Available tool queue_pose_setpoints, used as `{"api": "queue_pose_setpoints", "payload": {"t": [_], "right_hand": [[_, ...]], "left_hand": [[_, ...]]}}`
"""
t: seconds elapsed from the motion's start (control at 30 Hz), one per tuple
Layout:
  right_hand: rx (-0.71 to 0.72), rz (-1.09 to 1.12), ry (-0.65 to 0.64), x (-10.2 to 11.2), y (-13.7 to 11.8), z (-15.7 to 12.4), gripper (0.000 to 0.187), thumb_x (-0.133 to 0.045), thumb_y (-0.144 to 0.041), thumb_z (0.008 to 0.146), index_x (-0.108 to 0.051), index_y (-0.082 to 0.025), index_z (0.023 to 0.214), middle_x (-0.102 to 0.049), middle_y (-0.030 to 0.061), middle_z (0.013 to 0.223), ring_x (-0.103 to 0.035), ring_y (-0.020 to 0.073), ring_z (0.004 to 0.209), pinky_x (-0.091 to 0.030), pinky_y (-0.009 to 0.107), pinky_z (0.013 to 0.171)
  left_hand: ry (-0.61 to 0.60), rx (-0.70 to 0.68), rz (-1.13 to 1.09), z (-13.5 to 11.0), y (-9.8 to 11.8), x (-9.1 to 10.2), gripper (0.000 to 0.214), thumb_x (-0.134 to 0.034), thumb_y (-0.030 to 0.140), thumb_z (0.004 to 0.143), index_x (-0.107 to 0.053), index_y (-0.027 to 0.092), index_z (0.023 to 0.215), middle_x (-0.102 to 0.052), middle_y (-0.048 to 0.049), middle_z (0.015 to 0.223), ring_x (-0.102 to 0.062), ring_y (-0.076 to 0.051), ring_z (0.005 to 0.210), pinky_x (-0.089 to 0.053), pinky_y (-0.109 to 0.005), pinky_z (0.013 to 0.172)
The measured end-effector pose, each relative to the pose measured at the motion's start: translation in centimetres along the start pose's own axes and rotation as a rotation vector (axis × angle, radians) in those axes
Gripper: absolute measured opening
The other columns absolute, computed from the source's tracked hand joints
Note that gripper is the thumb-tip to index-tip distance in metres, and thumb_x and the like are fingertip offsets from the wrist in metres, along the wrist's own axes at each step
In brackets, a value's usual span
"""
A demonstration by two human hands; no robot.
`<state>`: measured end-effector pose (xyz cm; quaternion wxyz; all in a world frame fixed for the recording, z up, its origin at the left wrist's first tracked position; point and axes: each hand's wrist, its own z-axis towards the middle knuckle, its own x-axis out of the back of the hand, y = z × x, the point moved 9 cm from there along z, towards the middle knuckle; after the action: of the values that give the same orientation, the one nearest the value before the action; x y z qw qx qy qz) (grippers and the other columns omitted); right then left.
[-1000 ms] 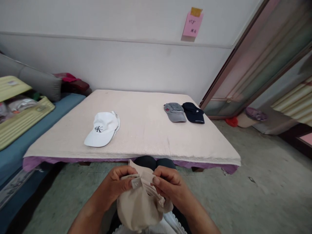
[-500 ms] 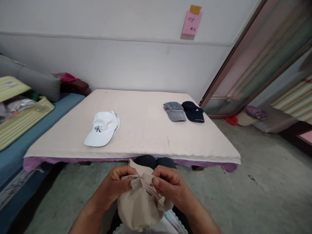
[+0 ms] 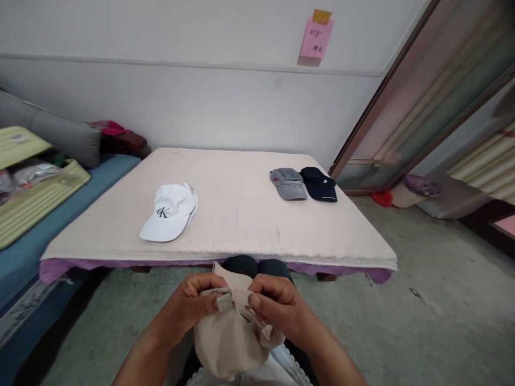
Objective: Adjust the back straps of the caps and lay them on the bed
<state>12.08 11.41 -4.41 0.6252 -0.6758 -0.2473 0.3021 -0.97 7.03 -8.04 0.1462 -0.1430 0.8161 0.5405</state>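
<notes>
A beige cap (image 3: 229, 343) rests over my lap, its brim pointing away from me toward the table. My left hand (image 3: 191, 300) pinches the cap's back edge beside a small pale tag. With thumb and fingers, my right hand (image 3: 279, 305) grips the strap end on the other side. The two hands are close together, and the closure between them is partly hidden by my fingers. On the table ahead lie a white cap (image 3: 173, 206) with black letters at the left, and a grey cap (image 3: 288, 182) touching a navy cap (image 3: 319, 184) at the right.
The low table (image 3: 233, 214) has a cream cover over a purple cloth. To the left, a blue mattress (image 3: 116, 166) bears a yellow case (image 3: 44, 198) and a grey cushion (image 3: 52, 126). A pink note (image 3: 316, 37) is taped to the wall. A red item (image 3: 382, 198) lies on the floor.
My right thumb has shifted slightly left along the strap, toward my left hand. The beige cap and the caps on the table stay in place.
</notes>
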Motion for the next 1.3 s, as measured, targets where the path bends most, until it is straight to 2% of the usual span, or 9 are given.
{"api": "queue_pose_setpoints", "payload": {"t": [0.5,0.7,1.1,1.3], "right_hand": [[0.018,-0.201,0.026,0.2,-1.0,-0.4,0.029,-0.058,-0.038,0.085,-0.058,-0.015,0.067,-0.047,-0.0024,0.061,-0.039,0.0085,0.054,-0.028,0.021,0.048],[0.049,-0.233,0.011,0.1,-1.4,-0.4,0.029,-0.055,-0.039,0.088,-0.062,-0.016,0.074,-0.05,-0.0011,0.065,-0.041,0.0096,0.058,-0.03,0.021,0.05],[0.05,-0.374,0.088,0.3,-2.0,-0.5,0.021,-0.054,-0.023,0.086,-0.056,-0.016,0.066,-0.043,-0.0039,0.059,-0.037,0.0086,0.054,-0.025,0.022,0.048],[0.057,-0.398,0.104,0.3,-2.3,-0.5,0.021,-0.053,-0.023,0.085,-0.055,-0.016,0.065,-0.043,-0.0036,0.058,-0.036,0.0088,0.054,-0.025,0.022,0.048]], "left_hand": [[-0.004,-0.016,0.043,-0.1,0.2,-0.2,0.027,-0.082,0.037,0.061,-0.07,0.016,0.074,-0.062,0.001,0.063,-0.048,-0.008,0.051,-0.033,-0.018,0.049],[-0.024,-0.014,0.109,-0.1,0.6,-0.9,0.028,-0.082,0.037,0.061,-0.071,0.015,0.073,-0.06,-0.0001,0.064,-0.047,-0.009,0.054,-0.034,-0.019,0.051],[0.004,-0.029,0.161,-0.3,1.2,-1.3,0.029,-0.081,0.038,0.061,-0.071,0.015,0.074,-0.061,-0.0002,0.065,-0.049,-0.01,0.056,-0.036,-0.02,0.053],[0.0,-0.021,0.154,-0.2,1.2,-1.5,0.029,-0.08,0.039,0.063,-0.07,0.015,0.073,-0.061,-0.0001,0.063,-0.048,-0.01,0.054,-0.036,-0.02,0.051]]}}
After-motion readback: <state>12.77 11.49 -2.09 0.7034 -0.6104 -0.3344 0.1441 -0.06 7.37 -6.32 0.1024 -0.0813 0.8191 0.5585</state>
